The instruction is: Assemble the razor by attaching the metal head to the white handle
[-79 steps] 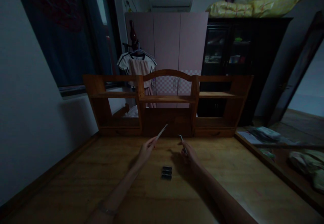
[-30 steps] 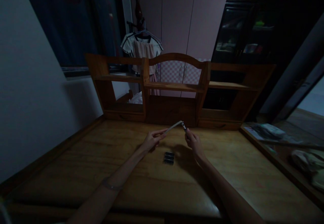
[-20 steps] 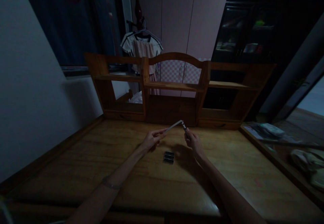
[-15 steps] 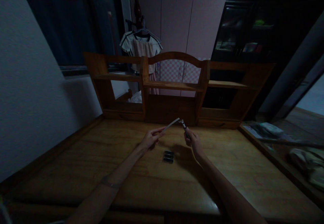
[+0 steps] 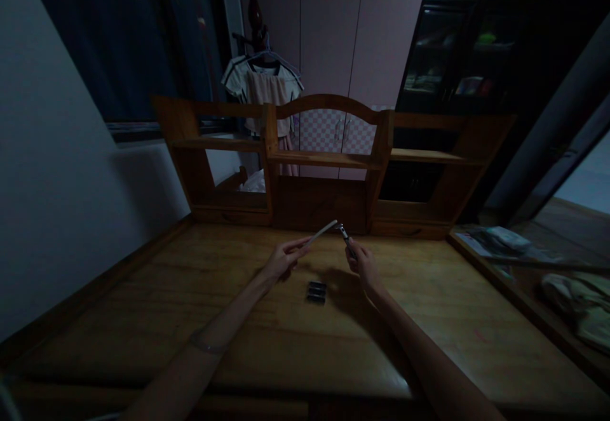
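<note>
My left hand (image 5: pixel 282 260) is closed on a thin pale strip (image 5: pixel 322 231) that slants up to the right. My right hand (image 5: pixel 363 264) is closed on a small metal tool (image 5: pixel 344 234) whose tip meets the strip's upper end. Both hands hover over a wooden desk (image 5: pixel 238 319). A small stack of dark flat pieces (image 5: pixel 316 292) lies on the desk just below and between my hands. The room is dim, so what the tool is stays unclear.
A wooden shelf unit (image 5: pixel 328 160) stands at the back of the desk. Clothes on a hanger (image 5: pixel 261 84), a pink wardrobe (image 5: pixel 347 46) and a dark cabinet (image 5: pixel 457 59) stand behind it. Papers and bags (image 5: pixel 524 249) lie at the right. A grey wall (image 5: pixel 57 205) bounds the left.
The strip and the tool were apart at first and now touch at their tips. My hands have stayed nearly still in the last second, and the view has tilted down slightly.
</note>
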`<state>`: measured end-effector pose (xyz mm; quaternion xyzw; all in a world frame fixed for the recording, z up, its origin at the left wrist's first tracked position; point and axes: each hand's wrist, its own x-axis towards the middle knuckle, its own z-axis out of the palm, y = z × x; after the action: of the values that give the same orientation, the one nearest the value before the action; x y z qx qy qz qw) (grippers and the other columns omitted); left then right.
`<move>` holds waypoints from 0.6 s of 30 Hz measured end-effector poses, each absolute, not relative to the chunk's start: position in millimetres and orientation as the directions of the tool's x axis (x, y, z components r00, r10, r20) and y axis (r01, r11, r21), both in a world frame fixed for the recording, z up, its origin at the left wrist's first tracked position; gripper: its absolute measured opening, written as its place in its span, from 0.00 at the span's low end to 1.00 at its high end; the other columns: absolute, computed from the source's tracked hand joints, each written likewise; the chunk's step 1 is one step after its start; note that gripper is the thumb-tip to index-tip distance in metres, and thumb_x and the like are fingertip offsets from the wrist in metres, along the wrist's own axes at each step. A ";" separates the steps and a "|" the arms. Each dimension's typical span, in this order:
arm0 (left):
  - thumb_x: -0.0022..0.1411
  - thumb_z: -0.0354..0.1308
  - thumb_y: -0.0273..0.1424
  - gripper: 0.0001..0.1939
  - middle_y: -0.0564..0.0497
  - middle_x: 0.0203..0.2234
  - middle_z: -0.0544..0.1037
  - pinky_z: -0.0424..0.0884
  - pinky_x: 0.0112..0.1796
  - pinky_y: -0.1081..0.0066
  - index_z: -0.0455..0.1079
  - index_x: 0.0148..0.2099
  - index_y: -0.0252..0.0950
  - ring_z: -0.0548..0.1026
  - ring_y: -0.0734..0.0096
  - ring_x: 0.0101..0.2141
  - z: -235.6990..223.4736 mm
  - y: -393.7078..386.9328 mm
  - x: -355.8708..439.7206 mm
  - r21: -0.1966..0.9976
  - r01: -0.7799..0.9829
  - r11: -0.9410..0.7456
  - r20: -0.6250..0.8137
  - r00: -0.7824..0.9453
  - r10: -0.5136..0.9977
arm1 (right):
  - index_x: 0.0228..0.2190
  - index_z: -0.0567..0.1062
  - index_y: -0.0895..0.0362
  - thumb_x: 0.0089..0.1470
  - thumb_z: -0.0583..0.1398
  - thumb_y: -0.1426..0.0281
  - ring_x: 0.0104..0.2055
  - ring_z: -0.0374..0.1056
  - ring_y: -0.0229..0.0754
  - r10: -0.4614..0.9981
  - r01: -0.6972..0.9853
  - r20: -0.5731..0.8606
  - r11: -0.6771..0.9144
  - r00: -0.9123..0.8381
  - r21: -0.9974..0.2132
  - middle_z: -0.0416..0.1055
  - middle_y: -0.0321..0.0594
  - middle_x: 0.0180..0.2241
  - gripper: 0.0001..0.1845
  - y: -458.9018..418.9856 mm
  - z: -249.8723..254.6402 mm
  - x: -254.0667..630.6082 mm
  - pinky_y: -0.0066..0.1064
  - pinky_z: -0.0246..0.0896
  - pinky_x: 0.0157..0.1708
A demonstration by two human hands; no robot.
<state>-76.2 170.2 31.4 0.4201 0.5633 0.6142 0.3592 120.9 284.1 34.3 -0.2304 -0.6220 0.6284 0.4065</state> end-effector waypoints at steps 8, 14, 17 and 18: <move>0.51 0.61 0.44 0.33 0.58 0.17 0.63 0.45 0.13 0.80 0.64 0.57 0.38 0.55 0.86 0.11 30.8 167.6 -74.6 0.998 0.014 -0.057 0.059 -0.378 0.924 | 0.20 0.60 0.56 0.52 0.56 0.48 0.16 0.41 0.32 0.798 -0.232 0.260 0.155 -0.544 -0.960 0.47 0.29 0.17 0.25 284.2 35.6 121.8 0.26 0.32 0.16; 0.50 0.61 0.45 0.34 0.58 0.17 0.62 0.46 0.13 0.80 0.64 0.57 0.38 0.55 0.85 0.12 27.3 169.8 -76.1 0.999 0.011 -0.040 0.041 -0.364 0.931 | 0.21 0.61 0.56 0.52 0.56 0.49 0.16 0.40 0.32 0.792 -0.241 0.241 0.122 -0.561 -0.963 0.47 0.29 0.18 0.24 285.1 34.8 121.4 0.26 0.31 0.16; 0.49 0.61 0.46 0.34 0.58 0.17 0.61 0.49 0.14 0.80 0.65 0.56 0.37 0.55 0.86 0.12 28.4 170.7 -76.7 0.998 -0.003 -0.070 0.063 -0.391 0.918 | 0.20 0.60 0.56 0.51 0.55 0.48 0.16 0.39 0.32 0.792 -0.236 0.233 0.116 -0.565 -0.965 0.46 0.28 0.16 0.25 285.7 34.7 120.8 0.26 0.31 0.16; 0.49 0.62 0.46 0.34 0.57 0.18 0.63 0.50 0.15 0.80 0.66 0.56 0.37 0.55 0.86 0.13 29.2 170.8 -76.3 0.996 -0.012 -0.093 0.081 -0.395 0.915 | 0.20 0.60 0.56 0.51 0.55 0.48 0.16 0.39 0.32 0.794 -0.233 0.232 0.117 -0.562 -0.965 0.46 0.28 0.16 0.25 285.7 34.8 120.8 0.26 0.31 0.16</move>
<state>-76.3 170.8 29.2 0.4032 0.5600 0.6196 0.3741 120.8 285.7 34.8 -0.2245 -0.6247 0.6252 0.4105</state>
